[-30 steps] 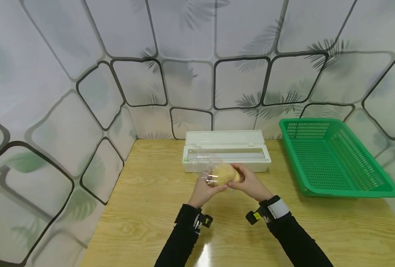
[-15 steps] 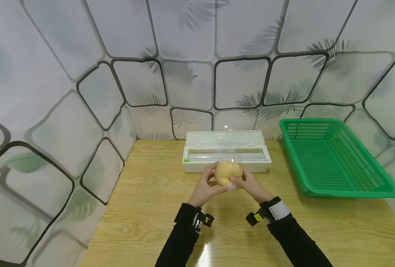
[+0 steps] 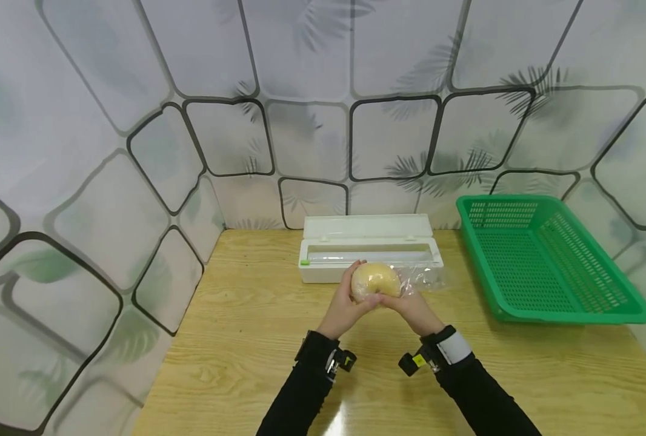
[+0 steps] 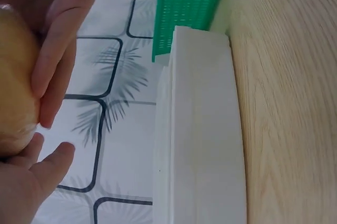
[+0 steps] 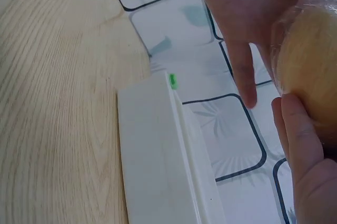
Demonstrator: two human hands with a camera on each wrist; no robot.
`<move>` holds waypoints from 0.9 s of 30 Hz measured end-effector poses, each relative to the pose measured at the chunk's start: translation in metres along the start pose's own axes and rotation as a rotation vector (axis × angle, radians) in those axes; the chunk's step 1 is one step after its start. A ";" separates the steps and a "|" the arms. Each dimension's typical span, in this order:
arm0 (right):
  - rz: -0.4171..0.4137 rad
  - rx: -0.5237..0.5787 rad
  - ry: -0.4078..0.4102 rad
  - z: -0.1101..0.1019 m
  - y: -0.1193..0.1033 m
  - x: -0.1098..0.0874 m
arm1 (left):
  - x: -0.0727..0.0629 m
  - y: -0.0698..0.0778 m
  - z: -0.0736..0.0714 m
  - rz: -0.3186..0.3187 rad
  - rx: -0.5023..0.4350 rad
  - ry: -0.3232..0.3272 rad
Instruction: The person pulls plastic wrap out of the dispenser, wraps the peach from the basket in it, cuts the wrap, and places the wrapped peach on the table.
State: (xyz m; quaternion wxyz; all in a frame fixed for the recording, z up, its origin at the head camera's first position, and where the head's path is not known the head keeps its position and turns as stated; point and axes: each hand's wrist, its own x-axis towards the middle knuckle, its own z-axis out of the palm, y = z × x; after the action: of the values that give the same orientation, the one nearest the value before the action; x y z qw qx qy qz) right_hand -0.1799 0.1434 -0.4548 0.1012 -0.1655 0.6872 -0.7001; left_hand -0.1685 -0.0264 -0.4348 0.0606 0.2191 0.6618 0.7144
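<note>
A rounded, yellow-tan lump [image 3: 376,280] with a dent in its lower side is wrapped in cling film, held just in front of the white box. My left hand [image 3: 345,309] cups its left side, with the thumb low on the front. My right hand [image 3: 416,312] grips its lower right, thumb toward the left thumb. A loose tail of cling film [image 3: 423,277] sticks out to the right, past the right hand. In the right wrist view the film-covered lump [image 5: 310,61] sits between both hands, the right fingers [image 5: 300,124] against it.
Behind the hands stands an open white cling film box [image 3: 369,272] with a roll inside, its lid tipped back against the wall. A green tab [image 3: 304,262] marks its left end. The green plastic basket [image 3: 568,315] stands at the right on the wooden table [image 3: 236,351].
The wrapped lump has been turned in the hands. Its loose film tail has swung from the left, over the top, to the right. Both hands stay in front of the box.
</note>
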 end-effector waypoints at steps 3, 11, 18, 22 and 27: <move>-0.028 0.007 0.010 0.003 -0.001 0.000 | 0.001 0.005 0.004 0.042 0.066 -0.010; -0.010 -0.016 0.051 0.003 -0.006 0.000 | 0.002 0.008 0.009 0.358 0.353 0.024; -0.008 0.036 0.056 0.006 -0.009 0.002 | 0.002 0.012 0.011 0.477 0.418 0.021; 0.015 0.046 0.067 0.008 -0.009 0.003 | 0.003 0.004 0.010 0.468 0.466 0.038; 0.030 0.037 0.094 0.010 -0.009 0.004 | 0.008 -0.018 0.006 0.472 0.517 0.055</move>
State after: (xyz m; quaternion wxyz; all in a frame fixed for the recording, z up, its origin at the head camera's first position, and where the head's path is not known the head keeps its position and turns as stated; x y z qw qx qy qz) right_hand -0.1795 0.1331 -0.4458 0.0820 -0.1202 0.6806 -0.7181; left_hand -0.1774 -0.0160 -0.4504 -0.1814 0.3548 0.7534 0.5231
